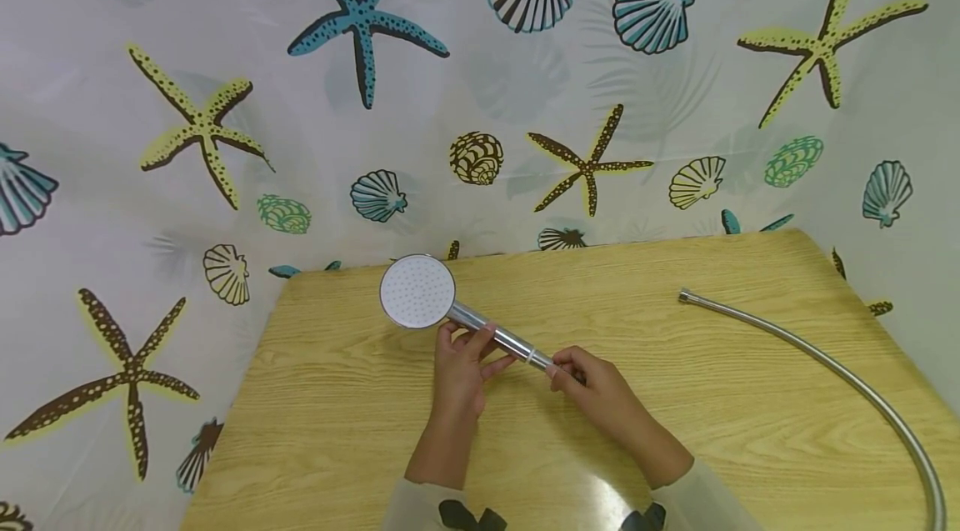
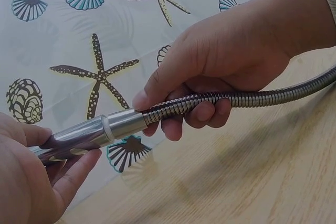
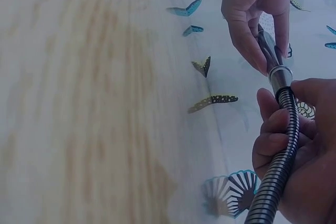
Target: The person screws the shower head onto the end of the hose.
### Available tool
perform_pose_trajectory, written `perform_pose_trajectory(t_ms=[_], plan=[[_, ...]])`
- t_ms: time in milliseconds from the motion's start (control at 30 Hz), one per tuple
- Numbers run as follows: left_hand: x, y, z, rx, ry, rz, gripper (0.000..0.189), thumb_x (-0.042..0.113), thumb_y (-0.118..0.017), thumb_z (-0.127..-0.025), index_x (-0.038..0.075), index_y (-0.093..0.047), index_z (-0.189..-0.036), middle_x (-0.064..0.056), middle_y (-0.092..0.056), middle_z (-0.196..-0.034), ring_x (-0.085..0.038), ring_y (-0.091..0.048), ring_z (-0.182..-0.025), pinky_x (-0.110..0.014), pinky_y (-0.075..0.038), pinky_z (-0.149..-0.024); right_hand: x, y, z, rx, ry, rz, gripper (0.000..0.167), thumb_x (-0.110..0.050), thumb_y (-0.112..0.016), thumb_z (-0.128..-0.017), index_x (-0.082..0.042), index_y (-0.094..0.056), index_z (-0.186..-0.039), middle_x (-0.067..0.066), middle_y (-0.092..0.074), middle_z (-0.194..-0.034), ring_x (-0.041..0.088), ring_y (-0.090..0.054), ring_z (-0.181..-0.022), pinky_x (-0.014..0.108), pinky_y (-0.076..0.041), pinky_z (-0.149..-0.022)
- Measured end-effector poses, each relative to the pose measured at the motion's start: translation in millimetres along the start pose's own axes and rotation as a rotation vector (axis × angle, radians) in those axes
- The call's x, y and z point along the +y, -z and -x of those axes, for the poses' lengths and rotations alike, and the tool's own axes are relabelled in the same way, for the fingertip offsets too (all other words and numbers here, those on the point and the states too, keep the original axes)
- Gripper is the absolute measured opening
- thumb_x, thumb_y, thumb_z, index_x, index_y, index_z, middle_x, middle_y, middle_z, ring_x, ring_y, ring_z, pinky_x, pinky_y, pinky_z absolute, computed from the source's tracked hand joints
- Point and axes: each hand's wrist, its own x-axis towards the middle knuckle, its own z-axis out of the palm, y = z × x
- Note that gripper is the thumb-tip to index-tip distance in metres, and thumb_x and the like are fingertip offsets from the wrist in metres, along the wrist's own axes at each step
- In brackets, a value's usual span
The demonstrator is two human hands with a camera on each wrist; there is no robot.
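Note:
A chrome shower head [image 1: 417,291] with a round white spray face is held above the table, its handle slanting down to the right. My left hand [image 1: 461,373] grips the handle [image 2: 79,139] between thumb and fingers. At the handle's lower end sits the smooth metal end fitting [image 2: 126,123] of a ribbed metal hose, in line with it; a pale ring shows at the joint. My right hand [image 1: 600,393] holds the hose [image 3: 281,150] just behind that fitting, fingers curled round it and thumb near the fitting. How far the two parts are engaged cannot be seen.
On the right of the wooden table [image 1: 337,414], a length of metal hose [image 1: 825,360] curves toward the near edge, its free end fitting [image 1: 685,296] facing left. A white curtain [image 1: 450,81] printed with starfish and shells hangs behind the table and along its sides.

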Motion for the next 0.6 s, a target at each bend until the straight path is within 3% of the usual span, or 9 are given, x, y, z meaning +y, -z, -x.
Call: perform_pose_trajectory(t_ms=[267,600], plan=[[0.7,0.7,0.0,-0.013,-0.001,0.003,0.045,0.011,-0.072,-0.095,0.010,-0.043,-0.130,-0.008,-0.058,-0.104,-0.020,-0.072,-0.094,-0.045,-0.066,-0.078,1.1,-0.6,-2.0,0.040,-0.036,-0.014,0.029,-0.031,-0.070,-0.096,-0.017,-0.060,-0.119,0.002,-0.063,-0.086,0.008,-0.048,-0.066,0.019,-0.042,-0.055],[2.7,-0.1,2.6,-0.015,0.001,-0.004,0.043,0.010,-0.069,-0.096,0.012,-0.043,-0.130,-0.009,-0.059,-0.106,-0.020,-0.072,-0.095,-0.043,-0.067,-0.076,2.9,-1.1,-1.2,0.036,-0.048,0.011,0.023,-0.036,-0.061,-0.102,-0.018,-0.064,-0.115,-0.004,-0.062,-0.086,0.008,-0.050,-0.068,0.020,-0.045,-0.057]])
